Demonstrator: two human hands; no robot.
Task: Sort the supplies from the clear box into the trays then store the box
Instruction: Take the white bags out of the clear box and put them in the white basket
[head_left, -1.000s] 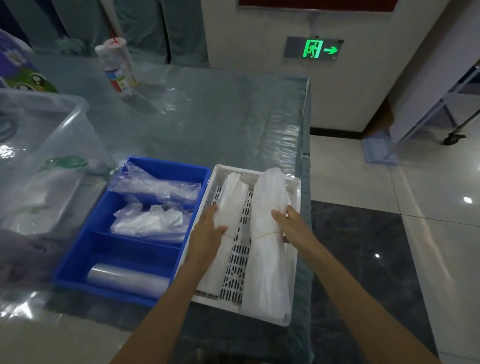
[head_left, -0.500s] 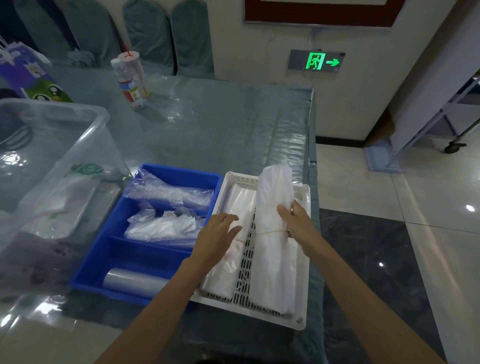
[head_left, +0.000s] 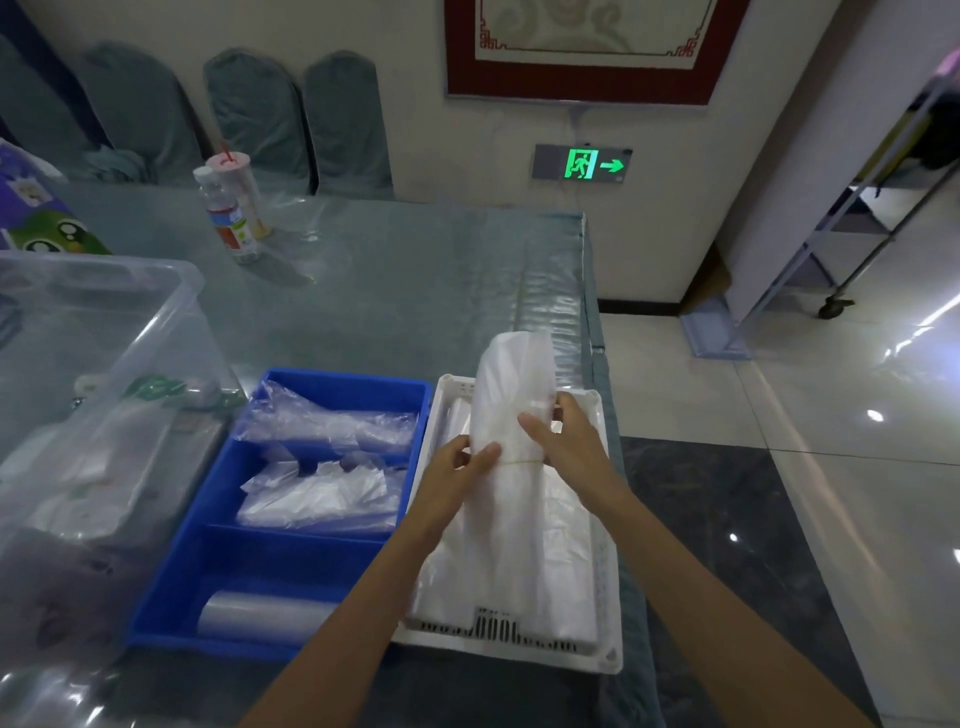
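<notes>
The white bag bundle (head_left: 511, 415) runs lengthwise away from the person, its far end tipped up and pointing toward the wall, its near end spread flat in the white slotted tray (head_left: 605, 644). A thin yellow rubber band (head_left: 519, 461) circles it between the two hands.

Left of the left hand stands the blue divided tray (head_left: 218, 545), touching the white tray's side; its two far compartments hold crumpled clear bags (head_left: 322, 493), and the near one a clear roll (head_left: 260, 616). Further left is the clear box (head_left: 104, 332), with more packets showing through its wall. Beyond the hands, well apart on the surface (head_left: 415, 291), are a bottle (head_left: 226, 218) and a cup with a red straw (head_left: 244, 187).

The left hand (head_left: 457, 467) pinches the bundle's left side at the band, thumb on top. The right hand (head_left: 563, 436) curls round the right side, thumb across the top. Both forearms reach in from the near edge.
</notes>
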